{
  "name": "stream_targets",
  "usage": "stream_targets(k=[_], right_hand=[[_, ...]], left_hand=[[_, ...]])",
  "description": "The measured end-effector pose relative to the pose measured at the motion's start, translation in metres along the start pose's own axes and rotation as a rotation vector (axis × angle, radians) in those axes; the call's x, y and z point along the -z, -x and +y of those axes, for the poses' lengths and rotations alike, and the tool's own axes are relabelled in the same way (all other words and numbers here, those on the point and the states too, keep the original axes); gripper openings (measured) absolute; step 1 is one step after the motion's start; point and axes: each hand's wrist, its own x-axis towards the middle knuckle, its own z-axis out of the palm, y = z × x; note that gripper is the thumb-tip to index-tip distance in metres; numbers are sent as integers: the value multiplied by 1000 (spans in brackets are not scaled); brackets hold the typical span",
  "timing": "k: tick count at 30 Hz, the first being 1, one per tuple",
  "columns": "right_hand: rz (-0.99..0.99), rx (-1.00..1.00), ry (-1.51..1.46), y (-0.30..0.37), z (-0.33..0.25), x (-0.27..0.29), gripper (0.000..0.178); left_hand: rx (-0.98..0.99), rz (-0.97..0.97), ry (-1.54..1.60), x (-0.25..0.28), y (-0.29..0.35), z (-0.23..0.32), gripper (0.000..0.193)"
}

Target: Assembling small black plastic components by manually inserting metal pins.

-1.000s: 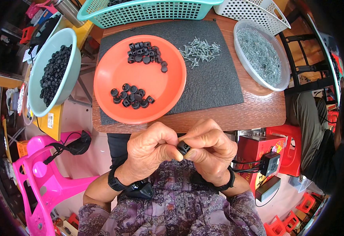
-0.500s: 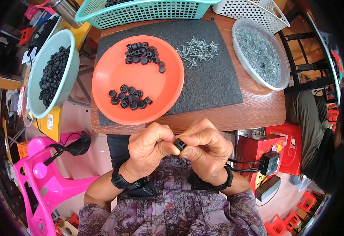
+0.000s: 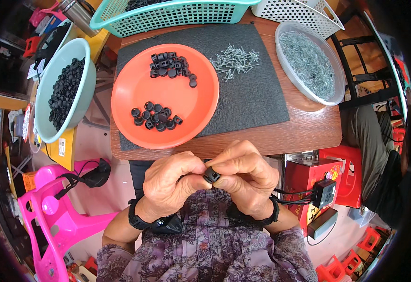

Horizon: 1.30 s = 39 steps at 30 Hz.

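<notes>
A small black plastic cord lock [image 3: 211, 175] with an opening in its side is pinched between both hands, just off the table's near edge. My left hand [image 3: 171, 182] grips it from the left with thumb and bent fingers. From the other side, my right hand [image 3: 246, 177] holds it between thumb and forefinger. Beyond the hands, an orange-red plate [image 3: 172, 101] carries two groups of similar black pieces: a near cluster [image 3: 156, 116] of round ones and a far cluster [image 3: 170, 65]. Fingers cover part of the held piece.
The plate rests on a dark mat [image 3: 247, 103] beside a pile of thin silvery metal pieces [image 3: 234, 61]. A clear tub [image 3: 339, 89] holds more of them at right. Left stands a pale green bowl [image 3: 90, 77] of black parts; a teal basket [image 3: 172, 26] lies at the back.
The cord lock has turned slightly between my fingers and shifted a little left and down. Both hands keep their pinch; the plate and piles look the same.
</notes>
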Motion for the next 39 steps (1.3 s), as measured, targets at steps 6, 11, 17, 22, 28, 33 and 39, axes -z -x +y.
stream_targets(k=[6, 11, 17, 22, 28, 33, 39], right_hand=[[-17, 17, 7, 1, 3, 0, 20], [68, -144, -149, 5, 6, -3, 15], [131, -371, -512, 2, 5, -4, 17], [199, -643, -643, -1, 0, -3, 20], [197, -696, -624, -4, 2, -4, 22], [185, -691, -530, -5, 0, -6, 21], [174, -689, -494, -7, -1, -8, 19]], left_hand=[[-27, 30, -78, -1, -1, 3, 25], [-84, 64, -187, -3, -3, 2, 25], [-98, 85, -174, -5, -10, 4, 24], [-35, 100, -148, -8, -13, 10, 21], [87, 84, -17, -6, -11, 7, 21], [86, 78, -144, -2, -11, 7, 22], [-73, 148, -328, -3, -16, 3, 25]])
